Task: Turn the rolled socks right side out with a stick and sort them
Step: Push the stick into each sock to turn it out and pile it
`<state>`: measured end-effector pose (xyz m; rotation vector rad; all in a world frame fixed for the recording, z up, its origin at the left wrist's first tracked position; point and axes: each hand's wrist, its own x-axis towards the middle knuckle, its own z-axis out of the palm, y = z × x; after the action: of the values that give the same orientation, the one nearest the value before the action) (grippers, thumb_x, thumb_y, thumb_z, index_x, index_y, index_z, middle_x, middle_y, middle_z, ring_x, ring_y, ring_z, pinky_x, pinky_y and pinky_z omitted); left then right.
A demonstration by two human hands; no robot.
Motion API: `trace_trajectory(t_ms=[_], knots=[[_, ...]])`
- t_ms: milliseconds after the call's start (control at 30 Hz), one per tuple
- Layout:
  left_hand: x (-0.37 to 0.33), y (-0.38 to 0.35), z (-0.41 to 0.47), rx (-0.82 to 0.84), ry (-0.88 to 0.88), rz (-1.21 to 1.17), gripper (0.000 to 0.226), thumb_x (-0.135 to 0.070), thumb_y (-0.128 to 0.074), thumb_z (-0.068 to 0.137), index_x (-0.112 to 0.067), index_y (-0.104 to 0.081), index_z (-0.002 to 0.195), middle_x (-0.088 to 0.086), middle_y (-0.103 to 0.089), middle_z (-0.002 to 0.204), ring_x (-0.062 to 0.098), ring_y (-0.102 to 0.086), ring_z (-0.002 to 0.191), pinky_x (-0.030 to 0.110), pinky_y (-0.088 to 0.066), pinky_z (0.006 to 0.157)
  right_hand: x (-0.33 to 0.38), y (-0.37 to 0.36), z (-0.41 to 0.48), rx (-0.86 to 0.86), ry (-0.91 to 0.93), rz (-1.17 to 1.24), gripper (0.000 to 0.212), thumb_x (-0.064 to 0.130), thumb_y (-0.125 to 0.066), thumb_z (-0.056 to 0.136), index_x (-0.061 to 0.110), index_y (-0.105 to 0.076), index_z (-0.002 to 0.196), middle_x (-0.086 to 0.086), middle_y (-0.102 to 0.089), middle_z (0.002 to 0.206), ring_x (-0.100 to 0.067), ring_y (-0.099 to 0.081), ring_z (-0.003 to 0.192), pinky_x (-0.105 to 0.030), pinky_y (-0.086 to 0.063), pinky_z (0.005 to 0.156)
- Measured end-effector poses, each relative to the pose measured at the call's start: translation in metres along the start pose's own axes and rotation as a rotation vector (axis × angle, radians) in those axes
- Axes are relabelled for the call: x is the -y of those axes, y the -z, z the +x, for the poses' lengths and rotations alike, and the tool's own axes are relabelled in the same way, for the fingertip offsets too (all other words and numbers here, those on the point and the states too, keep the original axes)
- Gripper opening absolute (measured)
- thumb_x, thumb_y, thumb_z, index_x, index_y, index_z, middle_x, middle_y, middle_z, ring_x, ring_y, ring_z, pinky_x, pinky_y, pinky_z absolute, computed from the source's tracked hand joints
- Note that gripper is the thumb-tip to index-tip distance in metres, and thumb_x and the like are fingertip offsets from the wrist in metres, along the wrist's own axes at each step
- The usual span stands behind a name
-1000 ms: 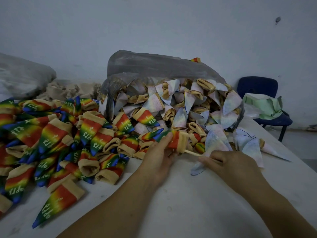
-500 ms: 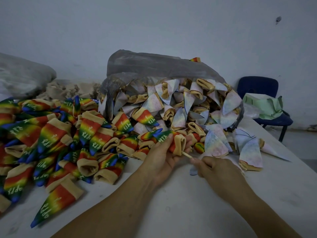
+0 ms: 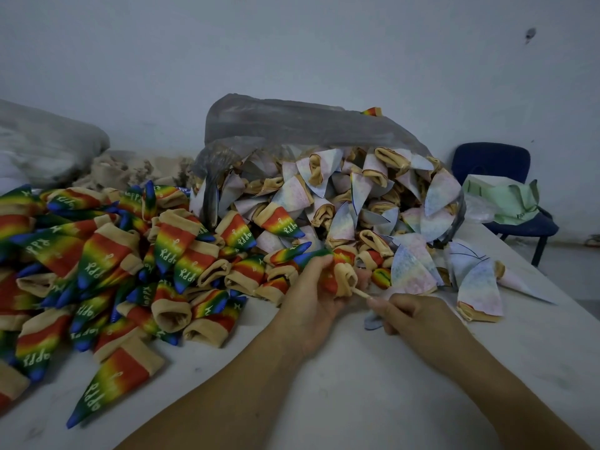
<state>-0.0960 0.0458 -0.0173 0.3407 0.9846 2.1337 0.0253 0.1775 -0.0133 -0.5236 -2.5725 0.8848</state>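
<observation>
Rainbow-striped knit socks (image 3: 97,254): heaped left on white flat table (image 3: 373,401).
Grey translucent plastic bag (image 3: 292,125): centre back.
Pale rolled socks (image 3: 357,196): in bag, spilling forward.
Dark blue padded chair (image 3: 490,160): far right, behind table.

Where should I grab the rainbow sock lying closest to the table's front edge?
Pinch that sock by its tan cuff, the wide, thick end pointing up-right, probably coming from the right over the bare table. Its blue tip is narrow and would likely slip.
</observation>
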Motion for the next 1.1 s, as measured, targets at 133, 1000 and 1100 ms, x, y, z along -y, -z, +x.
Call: trace_trajectory(t_ms=[133,1000,1100], knots=[[-0.003,-0.002,0.0,-0.276,-0.045,0.332,0.103,-0.078,-0.07,0.047,-0.007,-0.061,0.12,0.01,-0.072,0.11,0.026,-0.068,0.103,0.038,-0.055,0.09,-0.006,0.007,0.001,-0.006,0.091,-0.125,0.062,0.077,-0.037,0.07,0.019,-0.056,0.058,0.002,-0.055,0.057,-0.006,-0.047,0.05,-0.02,-0.034,0.05],[0.003,0.008,0.003,-0.124,-0.215,0.736,0.066,-0.079,-0.055,0.077,-0.025,-0.07,0.113,-0.005,-0.071,0.11,0.011,-0.064,0.107,0.029,-0.047,0.094,-0.003,-0.012,0.001,-0.144,0.039,-0.22,0.056,0.077,-0.023,0.072,0.028,-0.048,0.06,0.005,-0.055,0.057,-0.005,-0.054,0.06,-0.029,-0.043,0.058],[0.006,0.011,0.005,-0.051,-0.198,0.75,0.052,-0.067,-0.061,0.082,-0.025,-0.071,0.111,-0.005,-0.074,0.101,0.007,-0.067,0.1,0.026,-0.05,0.086,-0.003,-0.009,0.002,-0.184,0.018,-0.197,0.055,0.079,-0.025,0.07,0.031,-0.048,0.057,0.006,-0.053,0.053,-0.003,-0.052,0.057,-0.028,-0.04,0.053]])
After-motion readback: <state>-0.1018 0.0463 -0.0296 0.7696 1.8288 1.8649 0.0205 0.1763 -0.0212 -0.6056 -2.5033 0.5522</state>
